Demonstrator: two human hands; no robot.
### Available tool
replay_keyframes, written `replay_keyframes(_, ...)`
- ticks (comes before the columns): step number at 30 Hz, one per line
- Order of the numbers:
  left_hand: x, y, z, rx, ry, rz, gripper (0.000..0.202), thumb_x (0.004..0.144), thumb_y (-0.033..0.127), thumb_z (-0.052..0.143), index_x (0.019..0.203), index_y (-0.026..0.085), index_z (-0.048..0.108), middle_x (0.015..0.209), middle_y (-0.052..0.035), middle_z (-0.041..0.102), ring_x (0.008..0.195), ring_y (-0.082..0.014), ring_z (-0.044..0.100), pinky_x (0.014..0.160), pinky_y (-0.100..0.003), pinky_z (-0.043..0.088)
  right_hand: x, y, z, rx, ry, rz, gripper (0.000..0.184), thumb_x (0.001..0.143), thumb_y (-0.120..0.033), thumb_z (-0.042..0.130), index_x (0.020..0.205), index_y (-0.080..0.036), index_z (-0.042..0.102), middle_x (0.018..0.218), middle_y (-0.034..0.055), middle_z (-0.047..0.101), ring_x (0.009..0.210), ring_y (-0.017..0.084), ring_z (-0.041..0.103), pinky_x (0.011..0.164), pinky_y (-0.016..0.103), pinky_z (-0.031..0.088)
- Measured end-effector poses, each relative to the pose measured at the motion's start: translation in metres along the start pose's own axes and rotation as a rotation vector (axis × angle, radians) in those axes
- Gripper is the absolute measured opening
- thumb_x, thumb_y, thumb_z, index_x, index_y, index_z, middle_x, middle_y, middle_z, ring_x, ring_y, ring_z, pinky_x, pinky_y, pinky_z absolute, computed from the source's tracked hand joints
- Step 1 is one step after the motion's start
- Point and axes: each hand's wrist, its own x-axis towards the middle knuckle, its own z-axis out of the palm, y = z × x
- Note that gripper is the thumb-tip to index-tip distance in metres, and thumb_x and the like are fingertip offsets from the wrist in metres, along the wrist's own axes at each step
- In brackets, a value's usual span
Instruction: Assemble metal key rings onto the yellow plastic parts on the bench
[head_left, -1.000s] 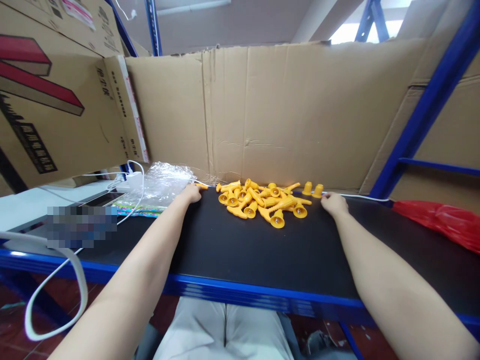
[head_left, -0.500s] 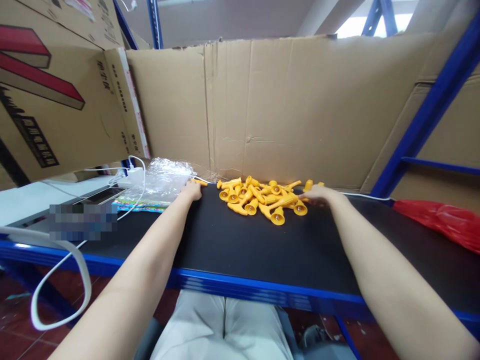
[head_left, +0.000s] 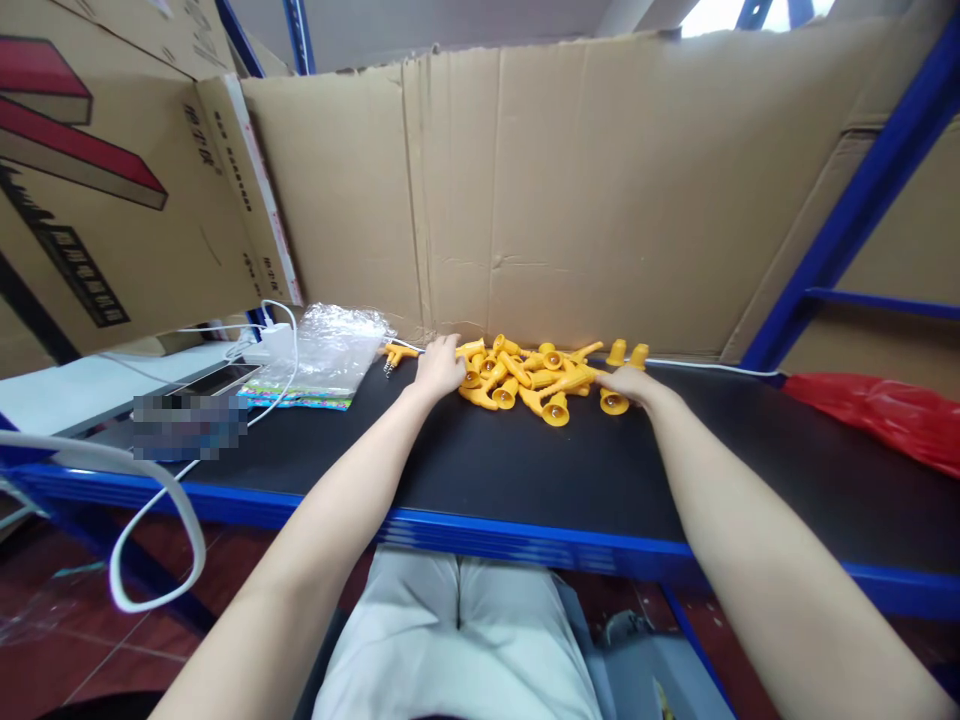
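Note:
A pile of yellow plastic corkscrew-like pieces (head_left: pixel 517 380) lies on the black tabletop, T-shaped handles mixed with bell-shaped cups that show metal tips inside. My left hand (head_left: pixel 441 368) rests at the pile's left end, fingers apart and partly hidden behind the back of the hand. At the right end, my right hand (head_left: pixel 631 384) has its fingers stretched toward the pile, just above a bell-shaped cup (head_left: pixel 613 402). Two loose yellow cups (head_left: pixel 627 353) stand behind it. Left of my left hand, a single yellow corkscrew (head_left: pixel 396 356) lies with its metal spiral exposed.
Clear plastic bags (head_left: pixel 334 350) with a colourful edge lie on the left, beside a white charger (head_left: pixel 277 340) and cable. A cardboard sheet (head_left: pixel 600 200) stands along the back. Red plastic (head_left: pixel 870 410) lies at the right; a blue post (head_left: pixel 847 250) rises there.
My left hand has moved right, from the single corkscrew to the pile's left end, leaving that corkscrew uncovered. My right hand stays at the right end, with the loose cups behind it more visible.

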Motion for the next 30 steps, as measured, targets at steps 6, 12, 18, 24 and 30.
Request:
replay_keyframes(6,-0.020,0.028,-0.020,-0.128,0.160,0.375,0.050,0.087,0.021,0.038,0.136,0.019,0.032,0.136,-0.0110,0.040,0.125,-0.0209,0.037,0.103,-0.039,0.032,-0.017,-0.034,-0.037,-0.172,0.112,-0.041,0.039,0.085,-0.040,0.045,0.101,-0.011,0.065,0.096,0.0179,0.063,0.087,0.026,0.057,0.067,0.033,0.037)
replay_keyframes(12,-0.030,0.053,-0.027,-0.041,0.108,0.444,0.050,0.089,0.033,0.039,0.137,0.025,0.030,0.131,-0.0114,0.045,0.116,-0.0239,0.048,0.091,-0.038,0.041,-0.062,-0.107,-0.036,-0.240,0.303,-0.715,0.029,0.089,-0.033,0.041,0.093,-0.018,0.065,0.092,0.0081,0.066,0.085,0.021,0.055,0.077,0.035,0.028)
replay_keyframes(18,-0.029,0.049,-0.021,0.143,-0.041,0.288,0.032,0.088,0.034,0.043,0.118,0.025,0.052,0.104,-0.0079,0.060,0.093,-0.0217,0.060,0.077,-0.031,0.046,-0.081,-0.130,-0.016,-0.315,0.168,-0.887,0.027,0.092,-0.027,0.038,0.095,-0.015,0.062,0.091,0.0093,0.065,0.084,0.020,0.056,0.077,0.034,0.025)
replay_keyframes(24,-0.030,0.052,-0.023,0.094,0.017,0.259,0.034,0.087,0.033,0.043,0.120,0.024,0.046,0.109,-0.0079,0.059,0.093,-0.0217,0.060,0.075,-0.031,0.045,-0.071,-0.120,-0.015,-0.318,0.197,-0.817,0.025,0.091,-0.025,0.039,0.103,-0.013,0.057,0.097,0.0118,0.064,0.092,0.023,0.056,0.083,0.036,0.026)
replay_keyframes(30,-0.026,0.051,-0.016,-0.131,-0.039,0.185,0.029,0.081,0.028,0.051,0.109,0.021,0.049,0.088,-0.0044,0.063,0.082,-0.0187,0.060,0.074,-0.031,0.045,-0.074,-0.124,-0.017,-0.377,0.213,-0.821,0.019,0.088,-0.023,0.043,0.092,-0.014,0.059,0.089,0.0100,0.064,0.083,0.022,0.056,0.084,0.038,0.026)
